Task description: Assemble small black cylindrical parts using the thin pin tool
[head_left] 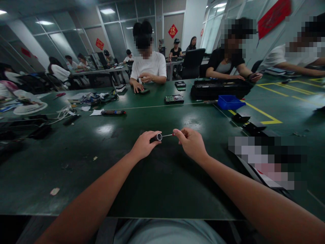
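Over the green table (162,189), my left hand (143,145) is closed around a small dark cylinder (159,137) with a silvery ring at its end facing me. My right hand (191,142) pinches a thin screwdriver (167,135) whose red handle end shows at the fingertips. Its slim metal shaft points left, and the tip meets or nearly meets the side of the cylinder; I cannot tell if they touch. Most of the handle is hidden in my right fingers.
Circuit-board drives (174,99) lie ahead, near a blue bin (230,102) and a long black housing (220,89). A dark pen-like tool (113,112) rests on paper. Left are cables (64,113); right, a blurred-out booklet (261,166). Co-workers sit opposite.
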The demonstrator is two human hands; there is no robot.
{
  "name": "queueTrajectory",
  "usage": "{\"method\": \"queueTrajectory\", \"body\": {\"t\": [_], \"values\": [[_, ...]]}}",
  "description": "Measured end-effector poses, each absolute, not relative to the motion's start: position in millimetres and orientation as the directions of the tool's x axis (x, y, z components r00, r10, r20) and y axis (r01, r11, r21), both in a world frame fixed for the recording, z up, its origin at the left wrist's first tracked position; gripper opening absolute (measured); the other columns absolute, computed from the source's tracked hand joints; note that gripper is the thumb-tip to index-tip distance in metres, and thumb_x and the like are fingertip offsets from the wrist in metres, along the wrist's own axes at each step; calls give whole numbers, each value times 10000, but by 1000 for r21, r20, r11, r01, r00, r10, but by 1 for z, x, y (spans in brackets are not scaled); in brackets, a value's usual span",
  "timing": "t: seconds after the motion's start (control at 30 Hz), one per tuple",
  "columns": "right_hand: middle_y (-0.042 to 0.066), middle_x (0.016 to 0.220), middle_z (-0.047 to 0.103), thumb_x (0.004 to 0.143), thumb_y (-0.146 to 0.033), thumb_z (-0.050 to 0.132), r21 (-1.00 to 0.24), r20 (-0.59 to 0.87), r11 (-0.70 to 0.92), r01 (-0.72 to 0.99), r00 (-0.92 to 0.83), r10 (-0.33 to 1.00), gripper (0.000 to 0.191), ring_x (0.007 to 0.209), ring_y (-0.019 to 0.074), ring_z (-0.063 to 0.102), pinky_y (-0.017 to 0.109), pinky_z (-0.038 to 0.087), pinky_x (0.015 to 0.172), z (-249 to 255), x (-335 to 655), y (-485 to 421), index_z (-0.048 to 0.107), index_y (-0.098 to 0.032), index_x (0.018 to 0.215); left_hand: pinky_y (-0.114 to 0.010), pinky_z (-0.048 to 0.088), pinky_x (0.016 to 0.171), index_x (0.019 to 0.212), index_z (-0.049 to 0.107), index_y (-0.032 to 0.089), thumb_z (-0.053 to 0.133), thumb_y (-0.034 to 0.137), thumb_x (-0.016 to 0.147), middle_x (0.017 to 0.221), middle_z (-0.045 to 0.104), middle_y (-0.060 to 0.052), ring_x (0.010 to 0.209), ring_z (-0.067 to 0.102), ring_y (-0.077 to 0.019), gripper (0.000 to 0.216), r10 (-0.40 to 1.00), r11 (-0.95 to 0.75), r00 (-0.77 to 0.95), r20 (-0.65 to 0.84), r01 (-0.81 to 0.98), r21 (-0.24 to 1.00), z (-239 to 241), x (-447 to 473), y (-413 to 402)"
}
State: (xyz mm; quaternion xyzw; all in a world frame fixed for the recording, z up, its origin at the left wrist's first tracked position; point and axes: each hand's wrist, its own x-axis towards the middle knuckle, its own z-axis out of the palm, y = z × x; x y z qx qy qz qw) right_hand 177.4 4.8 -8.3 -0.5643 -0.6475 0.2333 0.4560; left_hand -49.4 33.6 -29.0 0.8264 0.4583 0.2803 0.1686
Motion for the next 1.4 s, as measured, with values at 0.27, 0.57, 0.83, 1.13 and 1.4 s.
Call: {"method": "queueTrajectory", "body": {"t": [0.27,0.57,0.83,1.13,1.4], "values": [[-1,700,653,953,-413,528,-863,326,331,381,-80,942,228,662,174,635,308,463,647,-10,176,4,640,-215,929,-426,450,1043,1311,637,244,673,257,914,1235,682,-55,1152,607,-242,399,847,-532,430,313,660,531,-31,-50,35],[-6,727,624,954,-360,490,-874,304,315,371,-90,948,257,670,182,616,316,454,629,-12,175,4,621,-222,1126,-406,451,1033,1293,648,240,685,229,904,1217,687,-47,1140,614,-234,390,852,-524,416,319,649,551,-31,-50,36],[25,820,665,923,-389,545,-912,324,304,276,28,946,239,721,190,622,348,487,692,-16,173,5,593,-215,1081,-410,452,1021,1306,640,237,675,239,912,1214,682,-52,1134,611,-238,395,854,-519,423,303,650,555,-32,-50,36],[10,725,629,856,-540,632,-963,78,96,-250,83,994,324,686,175,630,368,541,744,-27,171,20,625,-216,858,-429,435,1056,1325,623,257,659,239,927,1272,666,-50,1190,582,-232,400,802,-597,472,366,626,501,-26,-50,37],[6,740,635,873,-523,626,-982,86,114,-152,181,980,299,671,162,608,342,524,700,-36,175,26,619,-224,867,-434,447,1007,1303,639,241,680,226,911,1220,687,-51,1126,593,-244,395,834,-552,478,276,697,458,-28,-51,43]]}}
